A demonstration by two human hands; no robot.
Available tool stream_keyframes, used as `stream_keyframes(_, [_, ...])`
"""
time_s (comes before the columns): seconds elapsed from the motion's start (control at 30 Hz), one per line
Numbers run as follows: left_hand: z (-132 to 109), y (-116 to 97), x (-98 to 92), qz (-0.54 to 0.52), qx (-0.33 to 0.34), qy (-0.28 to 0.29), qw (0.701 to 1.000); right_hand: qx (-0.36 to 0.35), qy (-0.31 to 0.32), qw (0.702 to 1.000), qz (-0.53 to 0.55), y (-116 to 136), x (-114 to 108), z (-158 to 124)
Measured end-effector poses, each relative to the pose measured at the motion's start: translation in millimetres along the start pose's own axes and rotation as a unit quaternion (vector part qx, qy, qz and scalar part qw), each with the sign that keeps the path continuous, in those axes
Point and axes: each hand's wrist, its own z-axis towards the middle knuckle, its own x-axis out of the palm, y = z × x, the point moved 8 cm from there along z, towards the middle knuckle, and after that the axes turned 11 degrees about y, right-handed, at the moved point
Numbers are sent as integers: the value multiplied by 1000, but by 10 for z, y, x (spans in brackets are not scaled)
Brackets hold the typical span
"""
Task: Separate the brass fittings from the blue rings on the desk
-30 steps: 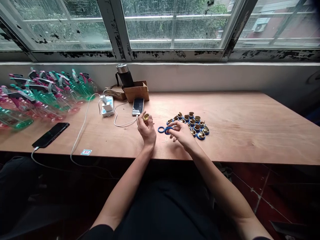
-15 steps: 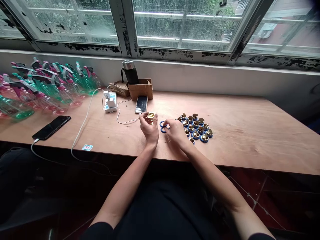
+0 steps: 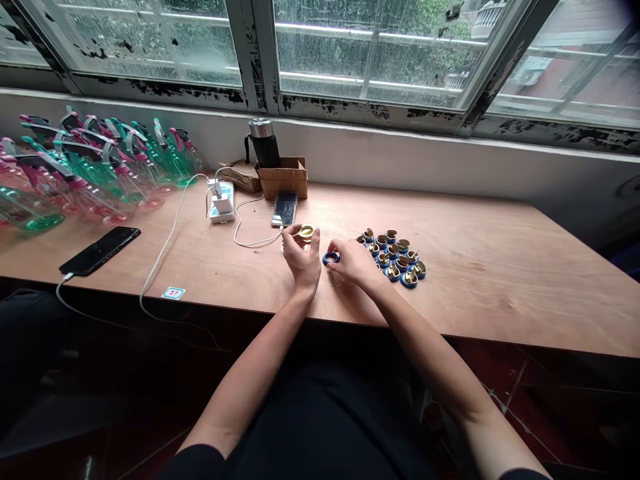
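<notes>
My left hand (image 3: 303, 257) is raised just above the wooden table (image 3: 480, 267) and pinches a small round brass cap (image 3: 305, 232) at its fingertips. My right hand (image 3: 353, 262) rests on the table beside it, fingers closed over a blue ring (image 3: 330, 258). Right of that hand lies a cluster of several brass caps seated in blue rings (image 3: 395, 257). A thin wire loop (image 3: 335, 280) lies on the wood below my right hand.
A phone (image 3: 285, 210) on a white cable, a white charger block (image 3: 221, 202), a cardboard box (image 3: 283, 177) and a black flask (image 3: 263, 143) stand behind my hands. A second phone (image 3: 99, 249) lies at the left. Pink and green spray bottles (image 3: 80, 173) are heaped far left.
My right hand has moved left off the pile with a blue ring, closer to my left hand. The loose blue rings on the table are now under that hand. The camera tilted slightly.
</notes>
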Motion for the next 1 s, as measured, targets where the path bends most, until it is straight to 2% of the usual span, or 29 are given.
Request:
stream_keyframes(0.2, [5,13,5,-7,-1,-1,1000,-31,8,998,-50,126,35,63])
stream_keyframes(0.37, [3,10,11,-7,0,5,1000,-52,4,997,-59,132,78,134])
stream_keyframes(0.53, [-4,-12,9,-9,0,5,1000,-74,-28,995,-54,67,-42,83])
stream_keyframes(0.67, [-10,12,29,-14,-9,7,1000,-35,-8,999,-32,-110,-142,-12])
stream_keyframes(0.83, [-6,114,50,-45,-27,-2,999,11,50,996,-75,-203,-106,-70])
stream_keyframes(0.9, [5,158,83,-53,-35,15,998,14,47,995,-86,-190,-98,-73])
stream_keyframes(1.0, [15,204,182,-75,-44,74,993,9,32,995,-92,-166,-95,-75])
